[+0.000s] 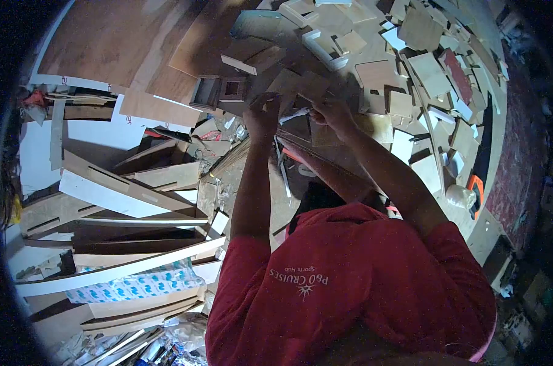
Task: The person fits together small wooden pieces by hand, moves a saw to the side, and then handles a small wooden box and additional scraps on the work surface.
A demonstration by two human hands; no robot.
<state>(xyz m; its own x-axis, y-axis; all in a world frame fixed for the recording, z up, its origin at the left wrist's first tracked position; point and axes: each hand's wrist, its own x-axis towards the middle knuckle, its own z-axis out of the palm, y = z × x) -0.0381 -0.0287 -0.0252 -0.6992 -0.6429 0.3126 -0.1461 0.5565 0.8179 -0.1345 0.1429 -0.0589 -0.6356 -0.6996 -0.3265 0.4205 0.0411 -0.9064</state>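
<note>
My right hand (334, 117) is closed around the end of a slim white object (295, 116), perhaps a tube; its exact kind is too small to make out. My left hand (262, 114) is raised just across from it, fingers bent together near the edge of a dark wooden panel (287, 86). Whether anything sits between those fingers is hidden by shadow. Beneath my right hand lies another dark flat board (296, 129). Left of my left hand stands a small open wooden box (232, 89), beside a second box-like piece (206, 92).
Large plywood sheets (115, 43) lie at the upper left. Many wood offcuts (432, 73) cover the right side. Long cut strips (124, 259) are stacked at the left. An orange-handled saw (475, 194) lies at the right, near a clear plastic bag (460, 197).
</note>
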